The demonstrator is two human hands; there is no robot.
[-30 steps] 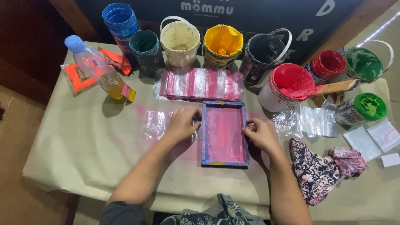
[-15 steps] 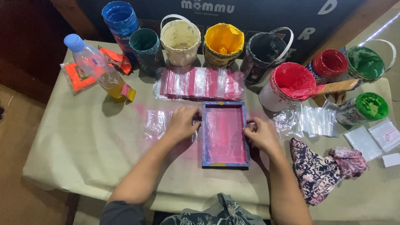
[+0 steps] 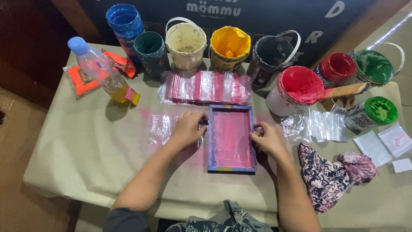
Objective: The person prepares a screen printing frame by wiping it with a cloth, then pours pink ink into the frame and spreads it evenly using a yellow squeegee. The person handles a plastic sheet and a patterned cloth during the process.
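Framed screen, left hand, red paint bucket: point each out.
framed screen (image 3: 231, 138), head view, middle of its pink mesh
left hand (image 3: 188, 129), head view, back of the hand
red paint bucket (image 3: 296, 81), head view, red paint inside

Left hand (image 3: 187, 127) and right hand (image 3: 267, 138) gripping opposite long sides of small rectangular blue-framed screen with pink mesh (image 3: 232, 138), lying flat on beige paper-covered table (image 3: 86, 163); open red paint bucket (image 3: 292, 89) standing nearby.

right hand (image 3: 267, 139) edged slightly up the frame (image 3: 231, 138)
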